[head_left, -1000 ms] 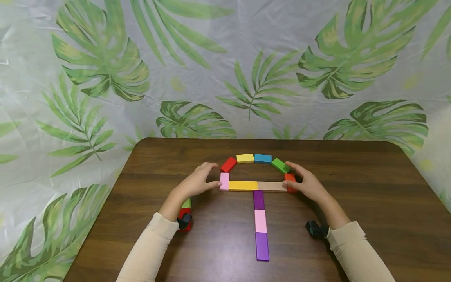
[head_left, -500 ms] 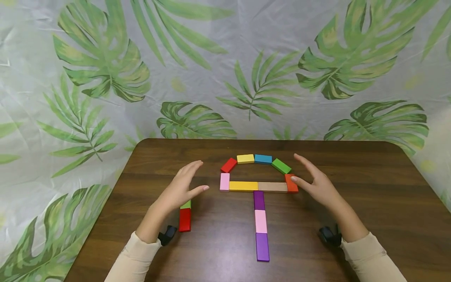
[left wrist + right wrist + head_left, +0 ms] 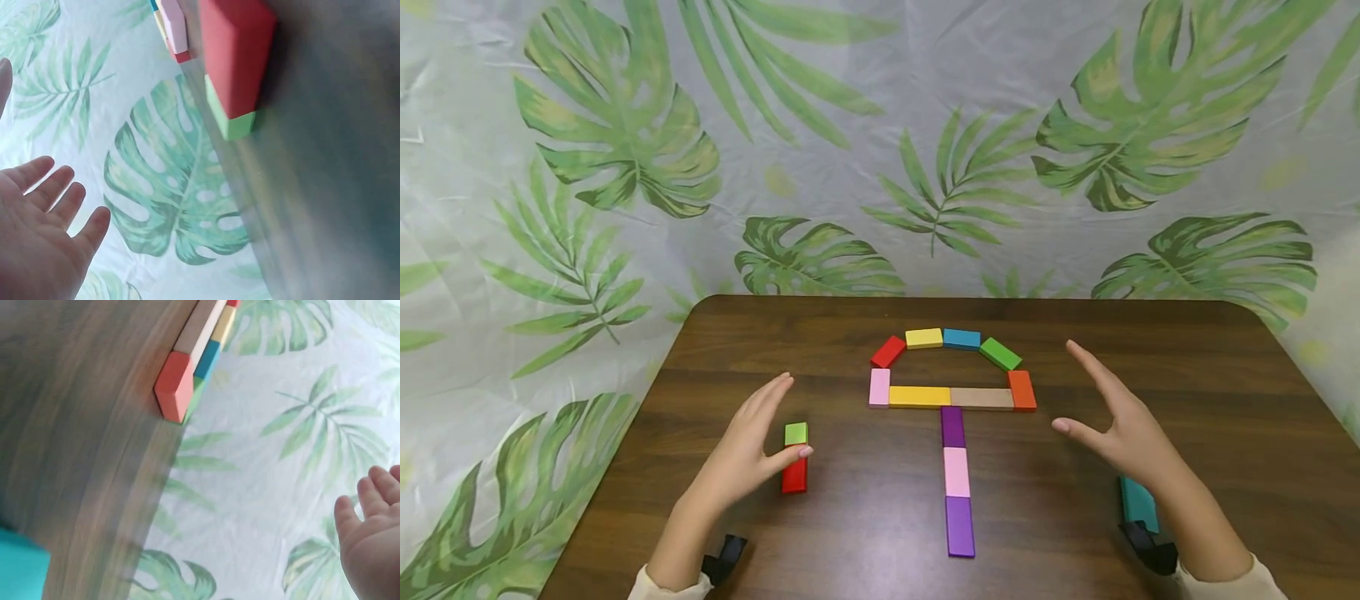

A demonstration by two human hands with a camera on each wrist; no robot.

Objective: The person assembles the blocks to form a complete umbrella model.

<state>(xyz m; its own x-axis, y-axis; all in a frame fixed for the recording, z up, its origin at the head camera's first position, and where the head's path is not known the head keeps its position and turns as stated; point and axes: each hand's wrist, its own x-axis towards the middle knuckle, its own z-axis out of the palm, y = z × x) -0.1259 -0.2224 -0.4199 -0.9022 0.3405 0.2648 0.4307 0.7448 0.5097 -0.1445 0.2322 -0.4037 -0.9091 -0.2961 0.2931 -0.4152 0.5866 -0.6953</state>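
Note:
My left hand [image 3: 737, 458] hovers with fingers extended and holds nothing; its thumb crosses in front of a red block [image 3: 794, 480] that adjoins a light green block [image 3: 796, 433]. On the other side, my right hand [image 3: 1127, 433] is spread and holds nothing, apart from the orange block [image 3: 1022, 391]. Between the hands lies an umbrella-like outline of flat wooden blocks. Its arch has red, yellow [image 3: 923, 338], blue [image 3: 962, 339] and green [image 3: 1001, 353] blocks. Yellow and tan blocks [image 3: 981, 398] form the base. A purple-pink-purple column [image 3: 957, 472] runs down from it.
Beside my right wrist lies a teal block [image 3: 1139, 503], partly covered by the wrist camera and arm. The brown wooden table [image 3: 865, 517] ends at a far edge with rounded corners. Behind it hangs a leaf-patterned cloth [image 3: 835, 167].
Both hands have drawn apart and back from the sides of the block outline, left hand leftward, right hand rightward. The teal block has come into sight. The blocks look unmoved.

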